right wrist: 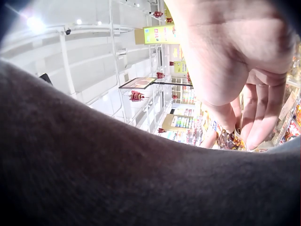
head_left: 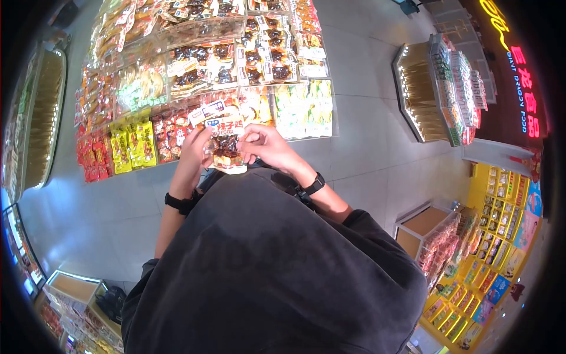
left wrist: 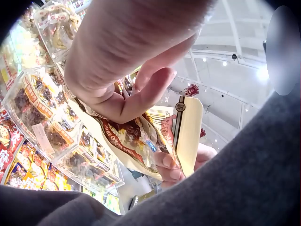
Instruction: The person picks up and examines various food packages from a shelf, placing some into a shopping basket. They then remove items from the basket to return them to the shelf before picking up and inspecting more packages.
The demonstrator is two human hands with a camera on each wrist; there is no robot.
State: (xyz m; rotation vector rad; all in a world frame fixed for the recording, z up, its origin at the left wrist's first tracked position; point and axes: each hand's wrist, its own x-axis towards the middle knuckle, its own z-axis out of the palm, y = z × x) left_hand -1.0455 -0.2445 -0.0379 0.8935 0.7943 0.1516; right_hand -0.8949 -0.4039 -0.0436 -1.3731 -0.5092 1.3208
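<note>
In front of the chest, both hands hold a snack packet (head_left: 227,146) with a clear window over dark brown food and red lettering near its top. My left hand (head_left: 196,147) grips its left side. From the right, my right hand (head_left: 270,148) pinches the other side with its thumb and fingers. The left wrist view shows the packet's printed back and cream edge (left wrist: 192,127), with left fingers curled over it and right fingertips (left wrist: 167,165) at the far edge. In the right wrist view, the fingers partly hide the packet (right wrist: 227,140).
Right ahead is a display stand with clear bins (head_left: 203,29) of packed snacks. Yellow packets (head_left: 132,144) and red packets (head_left: 93,158) line its near edge. An octagonal display (head_left: 421,91) stands on the grey floor (head_left: 365,118) to the right, with yellow wall shelves (head_left: 480,259) beyond.
</note>
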